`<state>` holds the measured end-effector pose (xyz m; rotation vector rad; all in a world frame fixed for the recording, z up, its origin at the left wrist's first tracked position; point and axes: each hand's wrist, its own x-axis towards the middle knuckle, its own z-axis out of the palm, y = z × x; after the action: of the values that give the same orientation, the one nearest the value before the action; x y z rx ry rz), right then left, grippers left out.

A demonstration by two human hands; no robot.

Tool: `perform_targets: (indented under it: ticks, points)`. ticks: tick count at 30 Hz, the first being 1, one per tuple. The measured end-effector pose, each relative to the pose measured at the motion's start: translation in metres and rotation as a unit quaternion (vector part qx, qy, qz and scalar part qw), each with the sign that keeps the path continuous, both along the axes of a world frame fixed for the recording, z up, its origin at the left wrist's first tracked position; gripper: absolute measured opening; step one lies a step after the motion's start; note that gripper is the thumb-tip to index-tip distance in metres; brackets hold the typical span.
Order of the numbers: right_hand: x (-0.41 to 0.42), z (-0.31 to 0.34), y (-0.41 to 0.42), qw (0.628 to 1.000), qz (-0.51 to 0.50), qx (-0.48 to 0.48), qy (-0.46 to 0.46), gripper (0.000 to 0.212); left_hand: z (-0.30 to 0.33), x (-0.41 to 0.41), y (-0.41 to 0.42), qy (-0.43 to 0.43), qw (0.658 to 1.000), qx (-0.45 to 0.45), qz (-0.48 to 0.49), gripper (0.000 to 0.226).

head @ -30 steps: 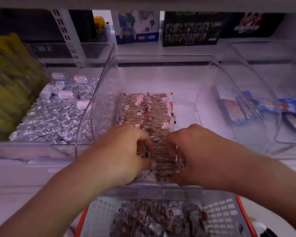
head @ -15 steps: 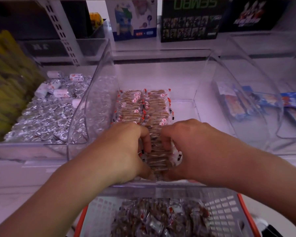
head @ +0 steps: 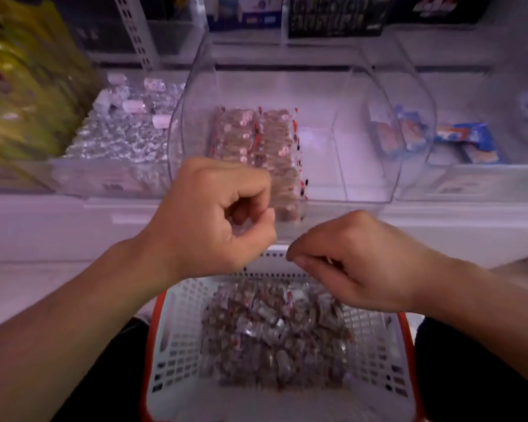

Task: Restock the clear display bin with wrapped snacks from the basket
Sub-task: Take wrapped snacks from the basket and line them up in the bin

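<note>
Head view: the right hand (head: pixel 357 263) hangs directly over the far edge of the white basket (head: pixel 177 345), palm down, its fingers curled loosely together with nothing visible in them. The loose heap of wrapped snacks (head: pixel 275 333) lies just below and slightly toward the person from this hand, so it looks the nearer hand for the next pick, and a short drop would reach the heap.

The left hand (head: pixel 214 214) sits higher and farther forward, at the front lip of the clear display bin (head: pixel 372 141). Its fingers are curled into a loose fist; the picture is too blurred to tell whether a wrapper is pinched inside.

Beyond the left hand's knuckles, the stocked snacks (head: pixel 256 147) lie in two rows running away from the person. To the right of those rows the bin floor is bare, ahead of the right hand.
</note>
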<state>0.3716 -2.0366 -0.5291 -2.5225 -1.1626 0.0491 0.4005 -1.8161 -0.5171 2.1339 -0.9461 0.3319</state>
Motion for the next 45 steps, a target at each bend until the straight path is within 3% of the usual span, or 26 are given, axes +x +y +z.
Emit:
perform_targets:
  ticks: [2,3,6,8,10,11,14,16,18,21,24,26,29,34,35,38,40,43,45]
  points:
    - [-0.014,-0.052,0.002,0.98,-0.005,-0.157,0.12,0.017,-0.044,-0.019,-0.003,0.019,0.99,0.14,-0.004,0.022]
    - [-0.021,-0.086,0.001,0.955,-0.005,-0.234,0.18,0.018,-0.07,-0.026,-0.005,0.062,0.966,0.251,-0.004,0.017]
    - [-0.053,-0.182,-0.016,0.869,-0.031,-0.381,0.314,0.034,-0.153,-0.048,-0.001,0.271,0.816,0.508,-0.047,0.012]
    - [-0.072,-0.223,-0.029,0.842,-0.094,-0.359,0.392,0.059,-0.202,-0.062,0.013,0.38,0.721,0.575,-0.065,0.036]
    - [-0.09,-0.256,-0.034,0.835,-0.166,-0.274,0.447,0.07,-0.239,-0.079,0.023,0.427,0.688,0.586,-0.031,0.048]
    - [-0.099,-0.269,-0.031,0.821,-0.21,-0.237,0.476,0.071,-0.253,-0.088,0.025,0.446,0.683,0.578,-0.012,0.05]
    - [-0.129,-0.316,-0.02,0.729,-0.342,-0.082,0.587,0.067,-0.291,-0.116,0.016,0.566,0.665,0.486,0.034,0.052]
    - [-0.137,-0.336,-0.01,0.71,-0.381,-0.059,0.589,0.081,-0.318,-0.129,0.003,0.605,0.662,0.441,0.032,0.058]
    - [-0.134,-0.349,-0.004,0.73,-0.36,-0.102,0.572,0.098,-0.339,-0.139,-0.011,0.613,0.682,0.398,0.028,0.07]
    - [-0.121,-0.37,0.0,0.762,-0.311,-0.148,0.548,0.064,-0.36,-0.144,-0.029,0.602,0.719,0.348,0.021,0.058]
    - [-0.118,-0.382,0.005,0.822,-0.277,-0.177,0.466,0.038,-0.372,-0.142,-0.039,0.559,0.736,0.381,0.013,0.055]
    - [-0.116,-0.38,0.007,0.819,-0.297,-0.172,0.46,0.032,-0.375,-0.14,-0.045,0.543,0.741,0.396,0.004,0.045]
    - [-0.108,-0.375,0.003,0.751,-0.405,-0.076,0.516,0.03,-0.382,-0.14,-0.052,0.54,0.729,0.421,0.02,0.027]
    - [-0.109,-0.357,0.003,0.585,-0.474,0.095,0.651,0.005,-0.388,-0.135,-0.043,0.566,0.698,0.411,0.156,0.023]
    - [-0.109,-0.357,0.002,0.589,-0.466,0.086,0.655,0.007,-0.389,-0.136,-0.04,0.569,0.686,0.417,0.178,0.026]
    - [-0.104,-0.352,-0.002,0.706,-0.383,-0.064,0.592,0.031,-0.393,-0.136,-0.032,0.56,0.67,0.447,0.192,0.034]
    - [-0.099,-0.344,-0.003,0.751,-0.32,-0.142,0.56,0.038,-0.394,-0.134,-0.028,0.542,0.68,0.465,0.168,0.042]
    - [-0.094,-0.337,-0.009,0.742,-0.29,-0.183,0.575,0.031,-0.393,-0.133,-0.024,0.515,0.676,0.518,0.097,0.055]
    - [-0.095,-0.332,-0.011,0.725,-0.288,-0.183,0.598,0.025,-0.394,-0.133,-0.021,0.501,0.656,0.563,0.041,0.047]
